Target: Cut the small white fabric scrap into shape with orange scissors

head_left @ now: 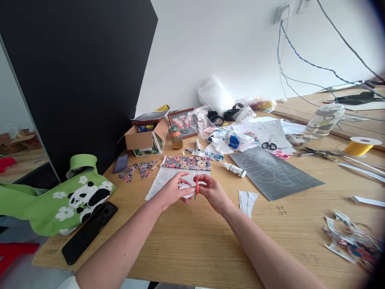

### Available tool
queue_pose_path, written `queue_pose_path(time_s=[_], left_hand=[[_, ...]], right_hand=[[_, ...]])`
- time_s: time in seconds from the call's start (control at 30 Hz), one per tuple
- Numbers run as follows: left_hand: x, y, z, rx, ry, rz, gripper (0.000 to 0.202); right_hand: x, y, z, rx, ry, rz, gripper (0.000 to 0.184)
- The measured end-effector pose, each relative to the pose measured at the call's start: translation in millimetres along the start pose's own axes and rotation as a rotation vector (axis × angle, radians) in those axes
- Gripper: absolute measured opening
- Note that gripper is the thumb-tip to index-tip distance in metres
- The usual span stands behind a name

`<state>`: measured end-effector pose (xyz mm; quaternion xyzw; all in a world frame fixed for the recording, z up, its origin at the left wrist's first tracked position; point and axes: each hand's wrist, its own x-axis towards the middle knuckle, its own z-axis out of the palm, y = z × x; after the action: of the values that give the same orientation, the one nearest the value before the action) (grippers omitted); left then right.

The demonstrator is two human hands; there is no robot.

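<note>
My right hand [213, 192] is closed on small red-handled scissors [197, 187], held roughly upright in front of my chest. Close beside it, my left hand [176, 189] has its thumb and fingers drawn together at a small pale piece of fabric [188, 196], partly hidden by the fingers. Beneath and behind both hands lies a larger floral fabric [188, 162], folded so its white back [161, 180] shows toward me. Cut floral scraps [147, 167] rest to its left. A white fabric strip piece [247, 202] lies right of my right forearm.
A white glue bottle [235, 169] and a dark sheet with white line drawing [272, 172] lie to the right. Black scissors [269, 145] and pink scissors [280, 154] are behind it. At left are a panda bag [61, 200], a phone [89, 233] and an open box [144, 138].
</note>
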<state>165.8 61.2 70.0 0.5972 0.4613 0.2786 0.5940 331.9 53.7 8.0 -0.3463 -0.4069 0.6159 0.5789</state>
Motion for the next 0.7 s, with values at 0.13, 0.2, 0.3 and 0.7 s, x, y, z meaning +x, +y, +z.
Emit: queue_pose_path(time_s=[0.13, 0.2, 0.3, 0.7], left_hand=[[-3, -25, 14.2, -0.463, 0.022, -0.096, 0.061], [-1, -36, 26.5, -0.579, 0.139, -0.094, 0.056], [6, -46, 44.4, -0.675, 0.303, -0.033, 0.048], [32, -39, 22.9, -0.525, 0.499, 0.195, 0.027]], right_hand=[[1, -2, 0, 0.04, 0.1, 0.001, 0.046], [2, -2, 0, 0.054, 0.133, 0.018, 0.047], [3, 1, 1, 0.049, 0.15, 0.021, 0.049], [6, 1, -7, -0.128, 0.171, -0.027, 0.045]])
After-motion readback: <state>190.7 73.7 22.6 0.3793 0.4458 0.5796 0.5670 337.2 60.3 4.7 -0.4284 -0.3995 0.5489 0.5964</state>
